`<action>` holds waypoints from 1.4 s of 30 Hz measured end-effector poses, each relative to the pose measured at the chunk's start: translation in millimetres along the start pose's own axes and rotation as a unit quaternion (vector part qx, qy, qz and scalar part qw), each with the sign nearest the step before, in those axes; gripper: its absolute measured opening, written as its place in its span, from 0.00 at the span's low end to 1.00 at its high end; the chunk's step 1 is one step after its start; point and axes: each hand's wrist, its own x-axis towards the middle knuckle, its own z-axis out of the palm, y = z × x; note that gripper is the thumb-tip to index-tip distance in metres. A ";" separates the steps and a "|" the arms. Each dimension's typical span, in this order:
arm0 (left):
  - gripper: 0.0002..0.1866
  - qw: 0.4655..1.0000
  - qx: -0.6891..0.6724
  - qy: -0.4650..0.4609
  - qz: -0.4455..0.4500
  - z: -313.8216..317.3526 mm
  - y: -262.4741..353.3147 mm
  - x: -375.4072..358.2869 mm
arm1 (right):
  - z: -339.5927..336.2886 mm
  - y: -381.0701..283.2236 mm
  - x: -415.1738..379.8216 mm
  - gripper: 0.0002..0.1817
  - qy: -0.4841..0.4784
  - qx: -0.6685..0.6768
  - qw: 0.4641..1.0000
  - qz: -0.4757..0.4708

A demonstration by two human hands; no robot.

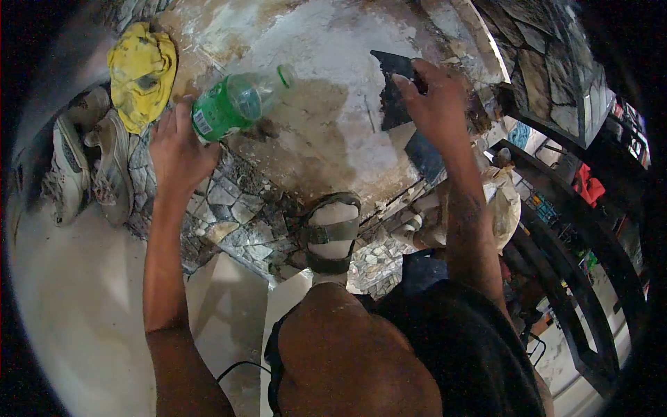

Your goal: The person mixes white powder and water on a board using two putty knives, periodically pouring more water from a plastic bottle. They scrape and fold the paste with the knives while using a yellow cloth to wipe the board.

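Note:
My left hand (pixel 182 149) is wrapped round the base of a clear plastic bottle (pixel 236 101) with a green label. The bottle lies tilted sideways, its open neck pointing right over a wet, whitish stretch of floor (pixel 292 149). In my right hand (pixel 439 104) is a flat black scraper (pixel 393 90) with an uneven left edge, held against or just above the white-smeared floor; contact cannot be made out. A dark blue flat piece (pixel 424 156) lies below that hand.
A yellow cloth (pixel 142 76) and a pair of worn shoes (pixel 90 156) are at the left. My sandalled foot (pixel 332 233) stands on broken-stone paving (pixel 240 208). Dark railing bars (pixel 570 278) and a pale bag (pixel 504 208) are at the right.

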 end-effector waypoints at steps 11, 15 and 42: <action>0.35 1.000 -0.003 -0.015 -0.006 3.8 -5.0 1.6 | 8.7 12.3 4.1 0.12 0.003 0.056 0.998 0.000; 0.35 1.000 0.000 -0.001 0.003 0.4 -1.1 3.4 | 5.2 6.9 4.1 0.12 -0.021 0.058 0.997 0.042; 0.33 0.998 0.045 -0.045 -0.011 -11.9 12.2 9.5 | 17.9 -3.9 -0.5 0.21 -0.025 0.021 0.999 0.002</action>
